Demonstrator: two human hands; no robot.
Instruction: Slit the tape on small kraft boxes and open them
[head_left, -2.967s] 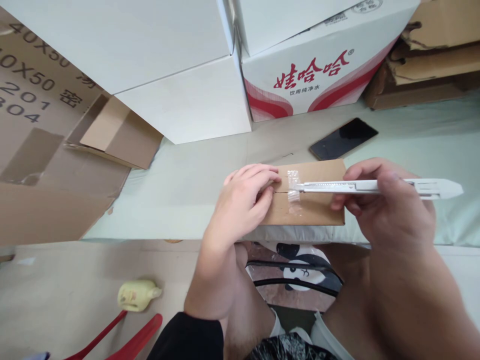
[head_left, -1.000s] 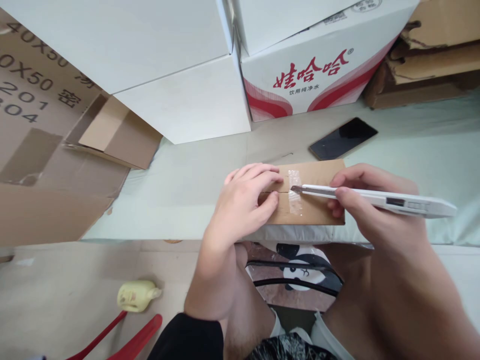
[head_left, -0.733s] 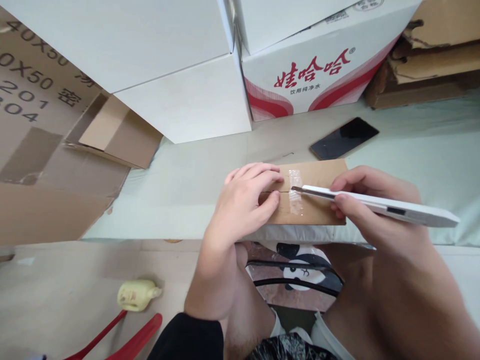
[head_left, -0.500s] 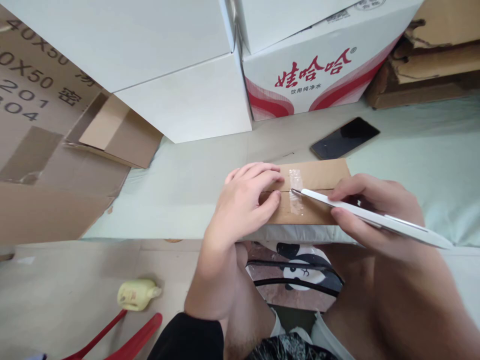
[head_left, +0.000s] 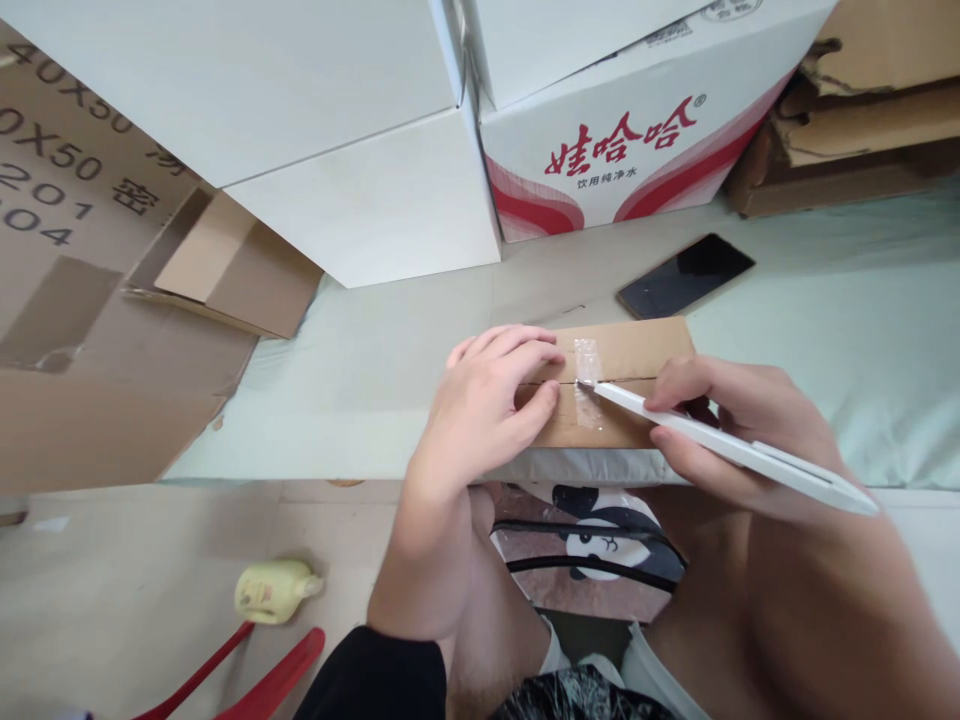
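A small brown cardboard box (head_left: 630, 350) lies on the pale green covered surface in front of me. Clear tape (head_left: 589, 360) crosses the seam between its two flaps. My left hand (head_left: 499, 405) presses on the box's left end, its fingers bent over the top and the thumb near the seam. Pinched in my right hand (head_left: 735, 430) is a white knife-like tool (head_left: 705, 435). The tool's dark tip touches the tape at the seam. Its far end points to the lower right.
A black phone (head_left: 686, 275) lies behind the box. White cartons (head_left: 375, 210), one with red print (head_left: 607, 160), stand at the back. Large brown cartons (head_left: 67, 300) are at left, others (head_left: 862, 150) at back right. A yellow bottle (head_left: 274, 590) lies on the floor.
My right hand and the tool have shifted slightly left, and the tool's rear end has swung a little lower. My left hand stays on the box.
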